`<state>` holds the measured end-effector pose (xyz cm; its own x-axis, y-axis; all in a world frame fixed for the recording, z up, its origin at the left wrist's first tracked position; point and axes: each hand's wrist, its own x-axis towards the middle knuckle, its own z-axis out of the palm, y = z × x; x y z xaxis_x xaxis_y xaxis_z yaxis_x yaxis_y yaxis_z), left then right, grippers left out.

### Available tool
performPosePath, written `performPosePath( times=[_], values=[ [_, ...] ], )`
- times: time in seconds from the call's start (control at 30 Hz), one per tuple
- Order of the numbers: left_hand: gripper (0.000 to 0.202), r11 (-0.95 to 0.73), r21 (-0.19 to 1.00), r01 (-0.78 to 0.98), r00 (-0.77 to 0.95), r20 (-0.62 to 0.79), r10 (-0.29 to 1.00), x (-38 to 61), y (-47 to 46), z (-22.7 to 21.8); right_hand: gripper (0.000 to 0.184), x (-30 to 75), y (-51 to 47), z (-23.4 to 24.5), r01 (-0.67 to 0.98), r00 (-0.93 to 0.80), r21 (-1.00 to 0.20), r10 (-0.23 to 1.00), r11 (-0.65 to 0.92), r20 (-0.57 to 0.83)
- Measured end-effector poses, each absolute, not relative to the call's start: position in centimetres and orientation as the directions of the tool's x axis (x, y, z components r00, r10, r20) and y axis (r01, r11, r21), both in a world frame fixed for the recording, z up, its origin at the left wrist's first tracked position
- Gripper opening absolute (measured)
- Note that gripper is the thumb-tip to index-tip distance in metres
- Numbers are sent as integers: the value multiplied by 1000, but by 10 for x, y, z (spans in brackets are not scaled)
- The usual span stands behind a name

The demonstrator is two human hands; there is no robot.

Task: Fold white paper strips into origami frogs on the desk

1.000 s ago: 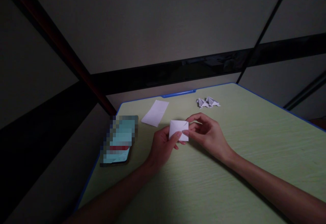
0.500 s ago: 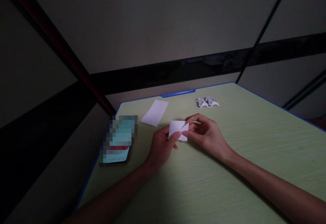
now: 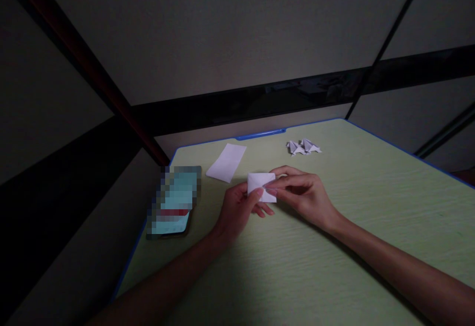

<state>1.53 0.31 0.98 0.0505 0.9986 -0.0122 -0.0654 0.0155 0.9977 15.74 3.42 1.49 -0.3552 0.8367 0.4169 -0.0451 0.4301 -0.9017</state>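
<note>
From the head view, we have one folded paper square (image 3: 255,180) dead centre between our hands, held just above the table (image 3: 352,207). Our left hand (image 3: 235,212) comes in from eight o'clock and clamps it, thumb (image 3: 256,196) flat across the face, other fingers tucked underneath, some tips peeping out below at five o'clock. Our right hand (image 3: 306,192) is at three o'clock, thumb and forefinger pressed together near the middle of the square, seemingly pinching a flap; how much paper sits between the tips is too small to tell.

Doing this well, we'd judge, means letting the left thumb anchor the layers while the right fingertips work lightly, lining up edges before any firm crease. Squeeze too hard and thin paper could buckle.

Pose now: both wrists low, right forearm slanting in from four o'clock, right fingers curled and bunched, one reaching to the square's one o'clock corner.

Around the square: a loose paper sheet (image 3: 226,163) at ten o'clock, two small folded paper figures (image 3: 304,148) at two, and a phone (image 3: 174,197), its screen pixelated, at nine.
</note>
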Motion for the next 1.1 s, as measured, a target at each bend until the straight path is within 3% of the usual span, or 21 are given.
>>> performPosePath(
  times=[0.43,0.67,0.93,1.1],
  values=[
    [22,108,963,-248,88,-88,992,13,6,3,12,163,40,19,-48,-561,-878,715,475,418],
    [22,118,982,-147,85,-106,991,14,4,8,10,164,39,19,-15,-605,-865,685,501,407],
    [25,39,995,-89,-125,-50,991,15,4,13,11,154,34,19,-143,-486,-978,850,151,202],
    [22,24,998,-51,-144,-31,989,17,3,15,10,151,34,18,-51,-477,-987,865,150,156]
  ],
)
